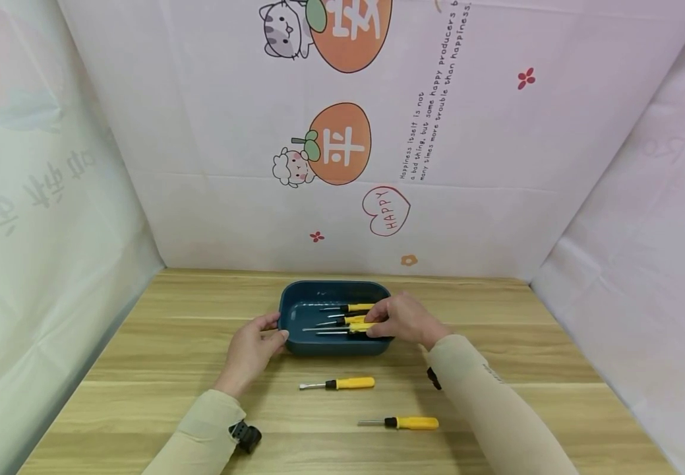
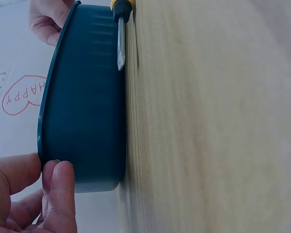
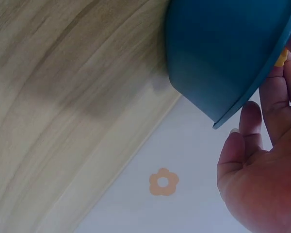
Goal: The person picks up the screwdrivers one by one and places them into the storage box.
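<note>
A dark teal rectangular plastic bin [image 1: 336, 348] stands on the table, with several yellow-and-black screwdrivers [image 1: 358, 307] lying in its right half. My left hand [image 1: 252, 349] grips the bin's left end, thumb and fingers at its rim, as the left wrist view also shows. Over the bin's right end, my right hand [image 1: 406, 319] pinches the yellow handle of a screwdriver [image 1: 358, 327] whose shaft points left, above the others. The right wrist view shows a bit of yellow handle [image 3: 281, 58] at the fingers; the bin wall hides the rest.
In front of the bin lies a flat-blade screwdriver [image 1: 354, 382]. Closer to me and to the right is another screwdriver [image 1: 416, 423]. Both lie on the wood-grain table [image 1: 140, 369]. A printed white sheet [image 1: 229, 218] rises behind the table, with more sheets at both sides.
</note>
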{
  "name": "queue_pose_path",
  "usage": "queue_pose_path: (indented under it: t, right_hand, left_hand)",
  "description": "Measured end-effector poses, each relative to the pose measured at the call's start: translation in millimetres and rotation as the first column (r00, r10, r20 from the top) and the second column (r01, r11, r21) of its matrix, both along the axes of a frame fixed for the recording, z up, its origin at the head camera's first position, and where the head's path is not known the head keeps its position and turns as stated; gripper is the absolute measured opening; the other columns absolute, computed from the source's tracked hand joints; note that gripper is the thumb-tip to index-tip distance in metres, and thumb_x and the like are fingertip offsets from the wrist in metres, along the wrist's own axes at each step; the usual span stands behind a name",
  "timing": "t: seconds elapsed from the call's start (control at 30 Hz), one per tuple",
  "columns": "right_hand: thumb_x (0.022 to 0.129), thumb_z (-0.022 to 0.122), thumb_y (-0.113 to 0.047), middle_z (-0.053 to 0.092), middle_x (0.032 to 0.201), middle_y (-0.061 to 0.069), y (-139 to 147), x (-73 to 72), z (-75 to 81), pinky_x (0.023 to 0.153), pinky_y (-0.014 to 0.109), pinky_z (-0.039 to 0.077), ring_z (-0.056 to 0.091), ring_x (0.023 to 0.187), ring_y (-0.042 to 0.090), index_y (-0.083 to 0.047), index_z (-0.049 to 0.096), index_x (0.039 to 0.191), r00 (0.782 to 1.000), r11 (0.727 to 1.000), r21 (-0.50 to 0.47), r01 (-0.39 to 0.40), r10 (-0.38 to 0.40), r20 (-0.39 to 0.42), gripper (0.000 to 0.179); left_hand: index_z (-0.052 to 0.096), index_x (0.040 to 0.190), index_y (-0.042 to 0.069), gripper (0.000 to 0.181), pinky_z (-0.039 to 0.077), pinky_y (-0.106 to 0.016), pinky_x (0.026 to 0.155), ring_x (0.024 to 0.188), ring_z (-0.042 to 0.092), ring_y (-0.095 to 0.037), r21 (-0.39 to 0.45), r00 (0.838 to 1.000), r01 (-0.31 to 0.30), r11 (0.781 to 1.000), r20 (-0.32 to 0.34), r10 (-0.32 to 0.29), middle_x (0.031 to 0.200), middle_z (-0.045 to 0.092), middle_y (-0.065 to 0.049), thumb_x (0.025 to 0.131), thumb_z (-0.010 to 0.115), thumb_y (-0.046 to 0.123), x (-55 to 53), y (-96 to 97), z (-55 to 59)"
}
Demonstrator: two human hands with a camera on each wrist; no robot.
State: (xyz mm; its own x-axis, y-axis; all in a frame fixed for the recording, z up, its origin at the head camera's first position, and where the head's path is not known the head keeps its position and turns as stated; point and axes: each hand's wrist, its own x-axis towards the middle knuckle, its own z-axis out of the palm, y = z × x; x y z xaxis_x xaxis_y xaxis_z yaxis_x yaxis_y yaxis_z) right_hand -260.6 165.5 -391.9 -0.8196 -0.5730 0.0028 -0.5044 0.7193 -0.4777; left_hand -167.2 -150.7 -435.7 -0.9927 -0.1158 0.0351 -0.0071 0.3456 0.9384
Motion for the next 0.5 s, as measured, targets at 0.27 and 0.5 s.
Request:
queue_pose_path:
  t: [0.27,0.5]
  right_hand:
    - [0.089,0.084,-0.030,0.074,0.092,-0.015,-5.3,-0.8,-2.4,0.089,0.036,0.048,0.058,0.089,0.010,-0.026,0.083,0.099,1.000,0.999,0.045,0.010,-0.009,-0.024,0.011]
    - [0.089,0.085,-0.032,0.072,0.086,-0.020,-8.3,-2.1,-4.7,0.098,0.044,0.037,0.057,0.087,0.008,-0.028,0.083,0.097,0.998,0.996,0.085,0.002,0.003,-0.055,0.009]
  left_hand:
    - [0.058,0.145,-0.001,0.049,0.066,-0.034,0.082,0.095,0.076,-0.022,0.008,1.000,-0.003,1.000,0.004,0.003,0.133,0.063,-0.020,0.099,0.070,0.013,-0.6,0.1,0.1]
    - [0.058,0.145,-0.001,0.049,0.066,-0.033,0.082,0.096,0.076,-0.023,0.009,1.000,-0.003,1.000,0.004,0.003,0.134,0.063,-0.020,0.099,0.070,0.012,-0.5,0.2,0.0]
